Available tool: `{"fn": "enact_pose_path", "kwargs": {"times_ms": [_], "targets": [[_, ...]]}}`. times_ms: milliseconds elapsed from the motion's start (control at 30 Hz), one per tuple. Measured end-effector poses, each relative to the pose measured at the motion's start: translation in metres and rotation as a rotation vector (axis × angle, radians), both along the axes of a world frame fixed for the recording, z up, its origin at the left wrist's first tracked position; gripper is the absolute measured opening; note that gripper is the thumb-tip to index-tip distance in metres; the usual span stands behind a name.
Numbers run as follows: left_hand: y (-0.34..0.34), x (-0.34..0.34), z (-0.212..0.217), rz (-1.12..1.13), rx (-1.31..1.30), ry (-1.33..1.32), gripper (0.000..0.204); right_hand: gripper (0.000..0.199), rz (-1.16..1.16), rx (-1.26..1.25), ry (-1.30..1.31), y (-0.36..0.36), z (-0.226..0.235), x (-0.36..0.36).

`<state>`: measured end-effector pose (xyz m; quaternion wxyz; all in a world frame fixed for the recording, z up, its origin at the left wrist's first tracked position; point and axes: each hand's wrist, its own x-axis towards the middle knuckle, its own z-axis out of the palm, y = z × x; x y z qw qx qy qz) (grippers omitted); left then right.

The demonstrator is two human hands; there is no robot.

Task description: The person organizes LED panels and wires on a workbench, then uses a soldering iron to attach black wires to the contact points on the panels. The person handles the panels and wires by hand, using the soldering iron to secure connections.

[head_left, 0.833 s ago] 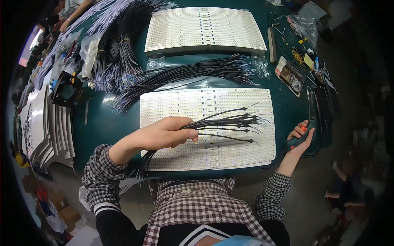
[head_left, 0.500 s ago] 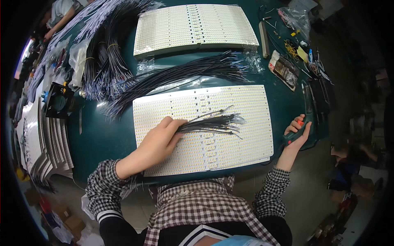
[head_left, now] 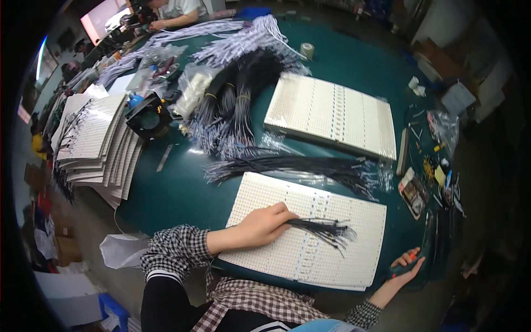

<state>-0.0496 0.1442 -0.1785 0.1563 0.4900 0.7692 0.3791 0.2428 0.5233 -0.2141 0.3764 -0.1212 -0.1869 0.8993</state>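
My left hand is closed around a short bundle of thin black wires. Their loose, pale-tipped ends fan out to the right, above a white circuit board dotted with rows of small yellowish LEDs. Another board's edge shows under its near side. At the board's right, my right hand is wrapped round a dark green handled tool with red-orange parts; its kind is unclear. A longer bundle of black wires lies just beyond the board.
Behind stands a thick stack of LED boards. Tied black wires and white wires lie farther left. More panels are piled at the left, near a small black fan. A wooden strip and scraps lie right. Another person works far left.
The view has swung left and up, so the table scene shifts right and lower in it. My left hand still grips the wires, and my right hand still holds the tool.
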Motion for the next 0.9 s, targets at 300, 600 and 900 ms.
{"fn": "enact_pose_path", "kwargs": {"times_ms": [300,600,900], "targets": [[-0.004,0.006,0.009,-0.009,-0.032,-0.009,0.03,0.038,-0.182,-0.042,-0.126,0.0,-0.004,-0.007],[0.013,0.01,0.012,0.065,-0.019,0.105,0.026,0.035,-0.146,-0.113,-0.046,-0.009,0.012,-0.013],[0.024,0.035,0.013,0.184,0.05,0.206,0.022,0.035,-0.13,-0.118,-0.171,-0.021,0.018,-0.018]]}}
